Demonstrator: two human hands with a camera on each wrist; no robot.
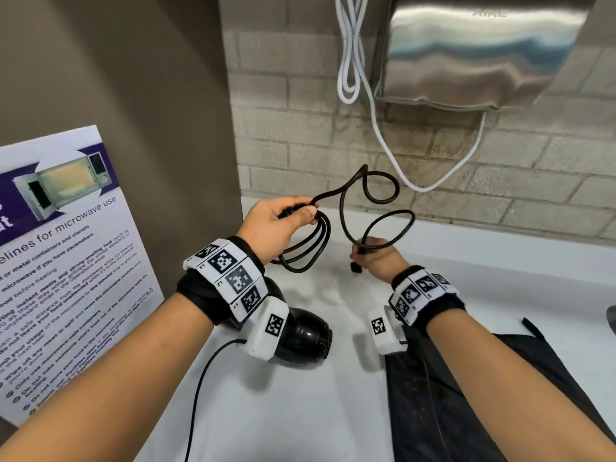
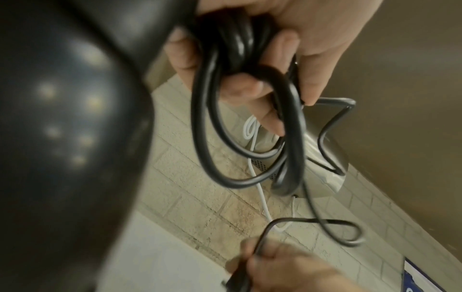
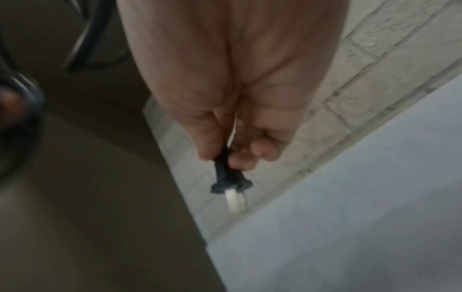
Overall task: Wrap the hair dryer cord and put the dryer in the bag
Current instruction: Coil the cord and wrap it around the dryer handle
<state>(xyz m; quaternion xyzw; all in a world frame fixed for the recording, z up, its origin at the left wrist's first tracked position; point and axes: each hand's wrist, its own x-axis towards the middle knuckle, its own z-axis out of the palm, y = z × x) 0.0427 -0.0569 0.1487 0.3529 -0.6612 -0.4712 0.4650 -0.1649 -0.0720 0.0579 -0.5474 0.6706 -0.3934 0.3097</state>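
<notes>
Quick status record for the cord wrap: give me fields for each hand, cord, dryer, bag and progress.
left hand: grips a bundle of gathered cord loops
right hand: pinches the cord just behind the plug
cord: several coils gathered, a loose stretch curls in the air between the hands
hair dryer: lies on the white counter, under the left wrist
bag: black, flat on the counter under the right forearm
progress: wrapping unfinished, dryer not bagged

A glossy black plastic hair dryer [image 1: 305, 335] lies on a smooth, matt white counter [image 1: 300, 411] beside a matt black cloth bag [image 1: 466, 395]. Its cord [image 1: 370, 198] looks smooth, rubbery, faintly shiny. Behind, rough pale brick [image 1: 300, 128] carries a brushed-metal hand dryer [image 1: 480, 48].
</notes>
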